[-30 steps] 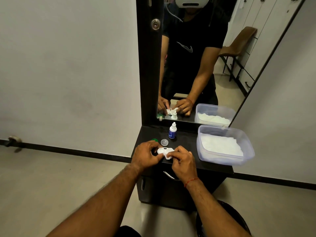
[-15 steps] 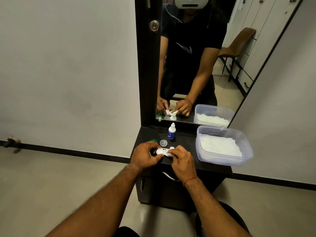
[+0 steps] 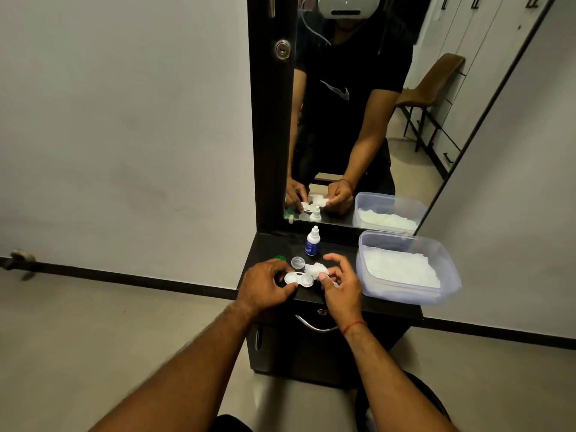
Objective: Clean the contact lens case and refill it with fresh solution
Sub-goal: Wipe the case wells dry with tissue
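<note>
Fingers of our left hand (image 3: 268, 283) curl around the left end of the contact lens case (image 3: 298, 279), pinning it at the near edge of the dark cabinet top (image 3: 339, 251), so both open white wells face up and stay put while we work on them. Our right hand (image 3: 341, 286) sits just right of the case, half open: thumb and a finger pinch a crumpled tissue (image 3: 317, 269) that touches the case's right well, the other fingers spread and lifted clear. We judge this is the wiping step, with refilling not begun. A clear cap (image 3: 297, 262) and a green cap (image 3: 280, 258) lie just beyond the case, kept off it. The solution bottle (image 3: 312, 241) stands upright farther back, within easy reach. At far right, the plastic tub (image 3: 448, 275) holds more tissues. Both forearms reach forward, wrists low over the cabinet edge.
</note>
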